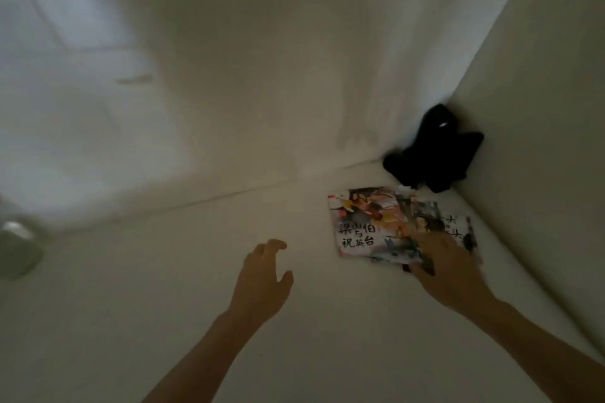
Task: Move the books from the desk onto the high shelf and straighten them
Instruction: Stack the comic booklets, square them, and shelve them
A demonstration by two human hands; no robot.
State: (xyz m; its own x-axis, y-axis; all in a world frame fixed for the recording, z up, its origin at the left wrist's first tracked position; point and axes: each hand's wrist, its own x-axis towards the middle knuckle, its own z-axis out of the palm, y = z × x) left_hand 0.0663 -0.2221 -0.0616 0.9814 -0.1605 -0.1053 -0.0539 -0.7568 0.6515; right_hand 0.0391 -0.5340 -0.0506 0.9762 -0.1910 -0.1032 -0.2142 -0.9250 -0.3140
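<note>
Shelf: a pale, off-white surface running under both arms, meeting a pale back wall and a side wall on the right; the whole view is motion-blurred.
Landmark: the books, lying flat on the shelf near its right rear corner.
Black object: a dark, soft-looking bundle in the corner just behind the books, against the side wall; what it is cannot be told.
Books: colourful illustrated covers with large black Chinese characters; one cover on the left partly overlaps or adjoins a second on the right, and the edges between them are too blurred to separate.
Grey round thing: at the far left edge, well apart from the books, too blurred to name.
Right hand: laid over the near right part of the books, fingers spread on the cover; whether its grip pinches an edge or only presses cannot be told.
Left hand: above the shelf to the left of the books, apart from them, grip loosely curled and holding nothing.
</note>
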